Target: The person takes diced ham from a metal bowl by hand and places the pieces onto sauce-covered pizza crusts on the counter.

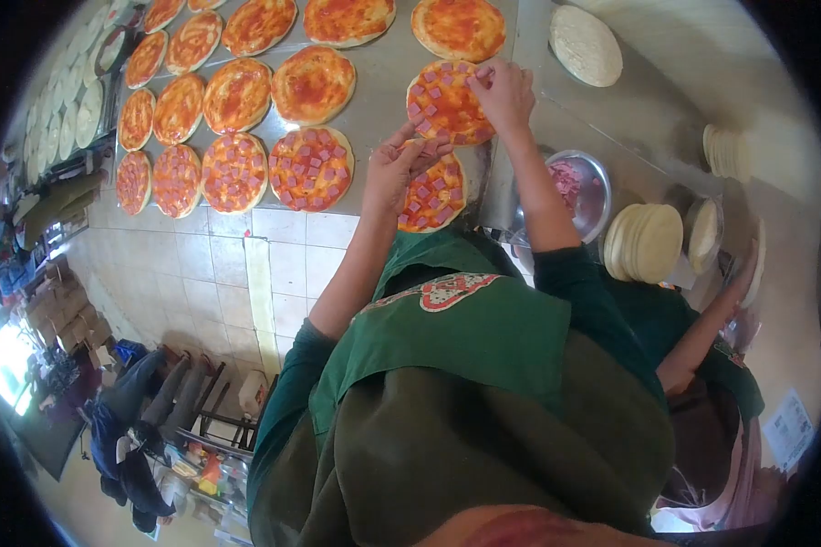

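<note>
My left hand [400, 166] is half curled, palm up, between two pizza bases at the table's front; what lies in it is hidden. Past it, my right hand [509, 94] is bent with fingertips pinched together over the right edge of a sauced pizza base [449, 108]. Pink ham cubes lie mostly on that base's left and upper parts. Nearer me, another pizza [438, 196] carries ham cubes and is partly covered by my left hand. A metal bowl [595, 196] of diced ham stands right of my right forearm.
Rows of pizza bases [237, 95] with red sauce cover the table to the left; the front row [310, 169] bears ham cubes. Stacked plain bases [646, 242] stand at right, near a co-worker's arm [716, 319]. A plain dough round [586, 46] lies at upper right.
</note>
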`<state>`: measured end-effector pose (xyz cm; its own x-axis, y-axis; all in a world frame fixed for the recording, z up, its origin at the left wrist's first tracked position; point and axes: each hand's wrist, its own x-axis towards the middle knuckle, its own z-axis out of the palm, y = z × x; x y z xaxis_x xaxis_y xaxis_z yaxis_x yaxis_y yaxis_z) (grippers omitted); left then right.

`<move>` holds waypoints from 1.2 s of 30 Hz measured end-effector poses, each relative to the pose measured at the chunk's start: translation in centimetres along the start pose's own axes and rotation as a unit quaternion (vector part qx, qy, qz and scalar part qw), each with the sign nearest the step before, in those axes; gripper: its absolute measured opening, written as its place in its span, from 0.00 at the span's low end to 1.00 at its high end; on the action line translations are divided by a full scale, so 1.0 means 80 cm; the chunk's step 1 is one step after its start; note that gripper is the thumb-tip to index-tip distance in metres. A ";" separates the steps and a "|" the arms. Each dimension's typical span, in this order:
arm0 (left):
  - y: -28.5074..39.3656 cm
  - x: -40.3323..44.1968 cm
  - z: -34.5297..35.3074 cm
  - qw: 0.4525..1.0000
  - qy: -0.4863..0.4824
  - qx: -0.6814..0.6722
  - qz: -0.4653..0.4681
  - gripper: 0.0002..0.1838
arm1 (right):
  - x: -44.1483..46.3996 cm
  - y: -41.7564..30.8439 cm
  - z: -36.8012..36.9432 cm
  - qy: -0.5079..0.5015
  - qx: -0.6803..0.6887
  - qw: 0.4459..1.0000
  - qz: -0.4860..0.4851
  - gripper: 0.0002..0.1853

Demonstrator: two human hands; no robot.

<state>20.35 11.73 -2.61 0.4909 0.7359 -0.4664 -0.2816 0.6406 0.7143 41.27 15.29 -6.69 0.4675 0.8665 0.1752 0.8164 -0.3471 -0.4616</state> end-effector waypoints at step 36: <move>-0.006 0.013 0.025 0.998 0.010 -0.055 0.003 0.27 | -0.042 0.004 -0.059 -0.155 0.200 0.967 0.012 0.09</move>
<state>22.64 11.79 -2.39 0.4734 0.7427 -0.4737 -0.3741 0.6563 0.6552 41.58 10.57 -3.30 0.3106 0.9472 -0.0799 0.5810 -0.2557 -0.7727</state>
